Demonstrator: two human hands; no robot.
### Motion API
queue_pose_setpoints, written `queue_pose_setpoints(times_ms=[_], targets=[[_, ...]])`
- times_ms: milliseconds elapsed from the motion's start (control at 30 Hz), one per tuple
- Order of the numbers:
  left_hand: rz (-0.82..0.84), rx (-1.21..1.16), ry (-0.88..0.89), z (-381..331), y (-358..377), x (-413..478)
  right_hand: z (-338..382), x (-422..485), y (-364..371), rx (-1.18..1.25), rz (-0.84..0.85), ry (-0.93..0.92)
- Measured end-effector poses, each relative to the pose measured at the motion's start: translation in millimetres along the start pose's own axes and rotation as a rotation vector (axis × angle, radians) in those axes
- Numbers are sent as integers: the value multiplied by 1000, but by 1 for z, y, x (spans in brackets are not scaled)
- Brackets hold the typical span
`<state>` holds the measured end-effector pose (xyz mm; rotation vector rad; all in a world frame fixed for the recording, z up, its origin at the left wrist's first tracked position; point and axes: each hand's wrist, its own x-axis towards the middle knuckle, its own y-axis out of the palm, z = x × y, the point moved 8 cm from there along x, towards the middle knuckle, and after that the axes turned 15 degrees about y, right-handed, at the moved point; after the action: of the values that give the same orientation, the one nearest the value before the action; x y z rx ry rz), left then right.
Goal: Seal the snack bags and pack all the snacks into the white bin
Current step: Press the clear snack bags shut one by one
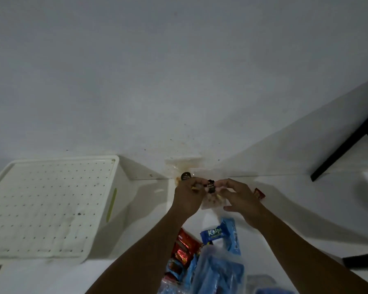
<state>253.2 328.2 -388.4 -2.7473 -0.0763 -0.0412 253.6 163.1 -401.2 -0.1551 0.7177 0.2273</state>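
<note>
My left hand (187,196) and my right hand (238,194) both pinch the top of a small clear snack bag (212,201) with a black label, held just above the white table. A second clear bag (184,167) with a round black sticker lies behind it against the wall. The white bin (123,187) stands to the left, covered by a perforated lid (51,204). Near my forearms lie a blue Kalpa packet (214,232), red wrapped snacks (184,247) and a blue plastic bag (219,274). A small red packet (259,193) sits right of my right hand.
A white wall (179,71) rises directly behind the table (306,219). A black slanted bar (346,143) crosses the right side, and a dark object (361,259) lies at the right edge. A green handle slot (112,204) marks the bin's side.
</note>
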Motion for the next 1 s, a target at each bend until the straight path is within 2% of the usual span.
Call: queue_pose_setpoints(times_ms=[167,333,400,500,567,667,767,867,1000], targets=[[25,-48,-39,27,28,30,-3,54,-13,-15,-21,98],[25,224,121,20,25,26,-12,63,-13,-62,-34,140],[23,231,129,13,16,17,-9,53,-16,-48,-101,97],[89,58,17,8,3,-5,-4,23,-14,-23,-175,44],[161,115,-48,5,-8,-26,-5,-1,-3,-41,-152,58],[353,136,-163,5,-24,-75,-20,-43,30,-119,-65,112],[508,260,-134,7,-46,-123,-43,-80,73,-201,-26,138],[544,272,-131,19,-75,-175,-71,-112,123,-350,25,139],[546,202,-358,62,-116,-241,-122,-139,184,-474,151,164]])
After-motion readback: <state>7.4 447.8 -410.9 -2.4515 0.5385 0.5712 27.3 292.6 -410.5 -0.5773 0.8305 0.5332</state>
